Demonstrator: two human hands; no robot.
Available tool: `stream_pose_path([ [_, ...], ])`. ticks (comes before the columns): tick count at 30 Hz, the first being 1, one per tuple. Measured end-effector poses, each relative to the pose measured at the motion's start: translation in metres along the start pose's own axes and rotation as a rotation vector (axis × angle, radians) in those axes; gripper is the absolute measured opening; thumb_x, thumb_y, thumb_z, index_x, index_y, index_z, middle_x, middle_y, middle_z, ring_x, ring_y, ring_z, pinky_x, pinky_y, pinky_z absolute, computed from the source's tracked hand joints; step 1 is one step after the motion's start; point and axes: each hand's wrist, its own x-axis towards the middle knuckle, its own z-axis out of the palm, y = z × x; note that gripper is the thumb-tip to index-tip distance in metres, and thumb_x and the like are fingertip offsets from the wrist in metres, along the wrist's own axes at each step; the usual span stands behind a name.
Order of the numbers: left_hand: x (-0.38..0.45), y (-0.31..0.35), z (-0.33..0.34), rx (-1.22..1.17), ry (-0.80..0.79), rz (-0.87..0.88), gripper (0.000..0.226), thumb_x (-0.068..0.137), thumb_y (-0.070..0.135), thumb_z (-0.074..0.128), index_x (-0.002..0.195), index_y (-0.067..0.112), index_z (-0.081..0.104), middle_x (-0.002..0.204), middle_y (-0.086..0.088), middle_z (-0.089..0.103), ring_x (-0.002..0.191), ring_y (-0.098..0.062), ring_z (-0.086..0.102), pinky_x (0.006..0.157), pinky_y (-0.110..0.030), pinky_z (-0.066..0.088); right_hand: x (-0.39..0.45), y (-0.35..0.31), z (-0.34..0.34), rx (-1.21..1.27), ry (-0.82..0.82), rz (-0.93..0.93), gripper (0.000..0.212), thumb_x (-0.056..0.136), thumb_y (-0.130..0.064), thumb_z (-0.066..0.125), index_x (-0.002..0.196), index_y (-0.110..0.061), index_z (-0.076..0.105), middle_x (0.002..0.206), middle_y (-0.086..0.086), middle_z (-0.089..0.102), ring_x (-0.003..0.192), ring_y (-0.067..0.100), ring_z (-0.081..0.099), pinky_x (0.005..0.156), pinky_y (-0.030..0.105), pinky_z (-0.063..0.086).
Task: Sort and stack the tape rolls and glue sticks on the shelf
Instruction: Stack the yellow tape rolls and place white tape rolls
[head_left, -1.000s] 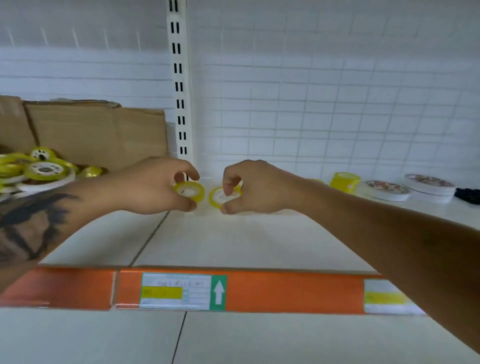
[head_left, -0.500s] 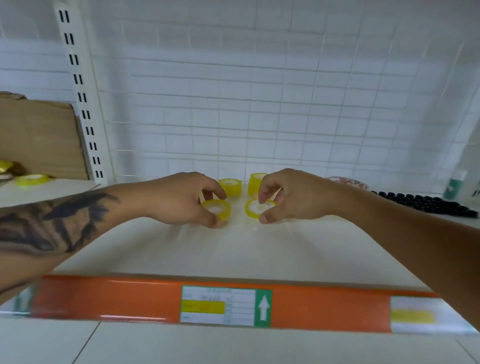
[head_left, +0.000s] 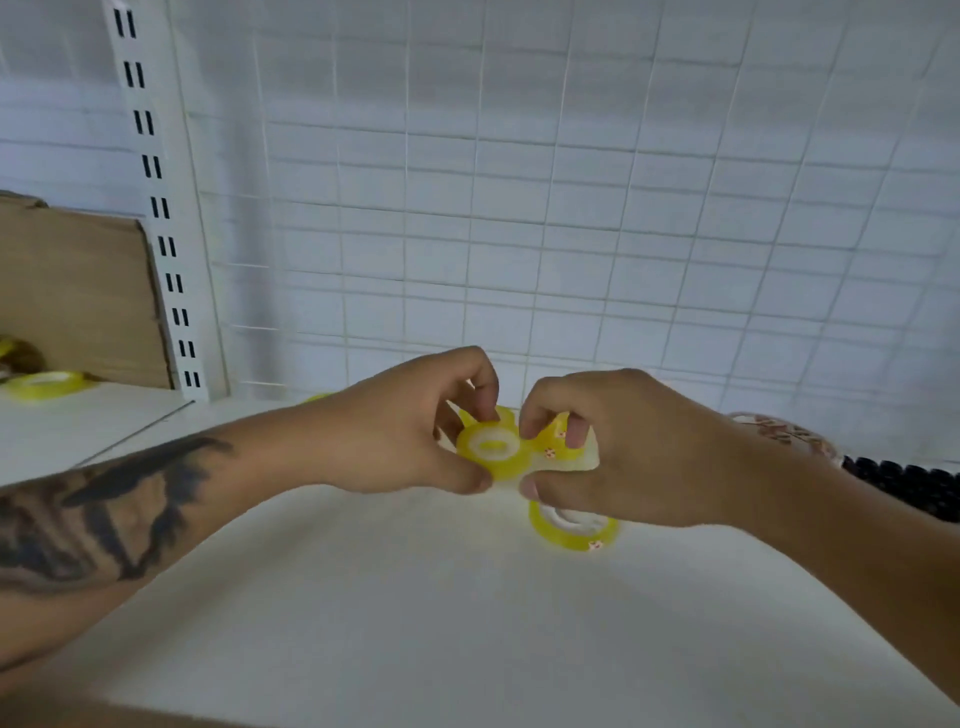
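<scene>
My left hand (head_left: 410, 431) pinches a small yellow tape roll (head_left: 493, 449) between thumb and fingers, lifted off the white shelf (head_left: 415, 613). My right hand (head_left: 639, 452) pinches a second yellow tape roll (head_left: 557, 442) right beside it, and the two rolls touch. Partly under my right hand, a third yellow roll (head_left: 574, 530) lies flat on the shelf. No glue stick can be made out.
A cardboard box (head_left: 78, 296) stands at the far left with a loose yellow tape roll (head_left: 44, 385) in front of it. A slotted white upright (head_left: 166, 218) and a wire grid back the shelf. At the right lie a patterned tape roll (head_left: 779, 431) and a row of black items (head_left: 909, 483).
Both hands have lifted their rolls and brought them together near the back of the shelf. The view has moved closer, and the orange shelf edge has left it.
</scene>
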Motion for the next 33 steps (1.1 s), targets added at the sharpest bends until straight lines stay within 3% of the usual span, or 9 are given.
stream_pose_path([
  [4, -0.002, -0.003, -0.004, -0.140, -0.010, 0.067, 0.048, 0.073, 0.008, 0.089, 0.094, 0.029, 0.051, 0.111, 0.000, 0.072, 0.091, -0.024, 0.070, 0.089, -0.056, 0.055, -0.001, 0.002, 0.012, 0.071, 0.077, 0.018, 0.047, 0.073, -0.068, 0.072, 0.112, -0.050, 0.055, 0.109, -0.024, 0.059, 0.108, -0.002, 0.055, 0.090, 0.033, 0.050],
  [10, -0.005, -0.007, -0.004, -0.204, 0.001, 0.100, 0.048, 0.075, 0.004, 0.089, 0.103, 0.025, 0.056, 0.113, -0.001, 0.073, 0.095, -0.025, 0.072, 0.092, -0.054, 0.057, -0.001, 0.000, 0.018, 0.313, 0.115, 0.032, 0.034, 0.071, -0.052, 0.086, 0.099, -0.045, 0.068, 0.097, -0.022, 0.066, 0.101, 0.003, 0.061, 0.088, 0.032, 0.053],
  [13, -0.005, -0.008, -0.001, -0.148, 0.047, 0.064, 0.059, 0.069, 0.028, 0.091, 0.116, 0.041, 0.058, 0.120, 0.011, 0.068, 0.102, -0.017, 0.070, 0.096, -0.047, 0.055, -0.001, 0.001, 0.017, 0.335, 0.155, 0.032, 0.029, 0.072, -0.047, 0.086, 0.095, -0.040, 0.071, 0.097, -0.021, 0.069, 0.100, 0.003, 0.064, 0.087, 0.034, 0.053],
  [17, -0.010, -0.011, 0.004, 0.097, 0.125, -0.004, 0.060, 0.074, 0.058, 0.081, 0.122, 0.060, 0.046, 0.120, 0.028, 0.059, 0.112, 0.003, 0.058, 0.098, -0.037, 0.051, 0.007, 0.023, 0.009, 0.289, 0.417, 0.140, 0.027, 0.073, -0.050, 0.083, 0.093, -0.040, 0.068, 0.096, -0.031, 0.067, 0.093, -0.004, 0.064, 0.080, 0.028, 0.052],
  [19, -0.014, -0.010, 0.007, 0.197, 0.075, -0.051, 0.063, 0.076, 0.063, 0.076, 0.128, 0.063, 0.039, 0.122, 0.031, 0.055, 0.114, 0.007, 0.054, 0.100, -0.030, 0.049, 0.011, 0.038, 0.008, 0.254, 0.459, 0.223, 0.028, 0.074, -0.054, 0.082, 0.094, -0.042, 0.066, 0.094, -0.037, 0.064, 0.085, -0.009, 0.063, 0.081, 0.028, 0.051],
  [22, -0.020, -0.003, 0.007, 0.327, -0.079, -0.115, 0.073, 0.078, 0.073, 0.064, 0.141, 0.061, 0.030, 0.137, 0.032, 0.046, 0.128, 0.005, 0.046, 0.108, -0.024, 0.041, 0.016, 0.054, 0.012, 0.221, 0.462, 0.324, 0.032, 0.074, -0.057, 0.081, 0.096, -0.041, 0.066, 0.099, -0.028, 0.068, 0.093, -0.003, 0.065, 0.088, 0.036, 0.055],
  [27, -0.027, -0.006, 0.017, 0.505, -0.449, -0.200, 0.091, 0.073, 0.091, 0.023, 0.155, 0.059, 0.000, 0.168, 0.023, -0.001, 0.155, -0.004, -0.007, 0.126, -0.029, 0.002, 0.024, 0.063, 0.026, 0.240, 0.375, 0.428, 0.031, 0.078, -0.056, 0.080, 0.098, -0.038, 0.065, 0.110, -0.018, 0.070, 0.098, 0.002, 0.065, 0.085, 0.030, 0.051],
  [29, -0.029, -0.008, 0.021, 0.512, -0.481, -0.210, 0.085, 0.078, 0.088, 0.019, 0.154, 0.060, -0.005, 0.168, 0.020, -0.010, 0.154, -0.004, -0.016, 0.125, -0.030, -0.007, 0.024, 0.062, 0.029, 0.242, 0.336, 0.430, 0.031, 0.080, -0.055, 0.079, 0.100, -0.037, 0.064, 0.111, -0.018, 0.070, 0.098, 0.002, 0.066, 0.085, 0.030, 0.050],
  [33, -0.028, -0.007, 0.021, 0.531, -0.473, -0.192, 0.085, 0.079, 0.086, 0.018, 0.156, 0.057, -0.004, 0.169, 0.019, -0.010, 0.155, -0.004, -0.014, 0.123, -0.028, -0.005, 0.023, 0.059, 0.032, 0.280, 0.293, 0.441, 0.030, 0.081, -0.055, 0.077, 0.101, -0.037, 0.065, 0.112, -0.016, 0.070, 0.097, 0.002, 0.068, 0.089, 0.033, 0.054],
])
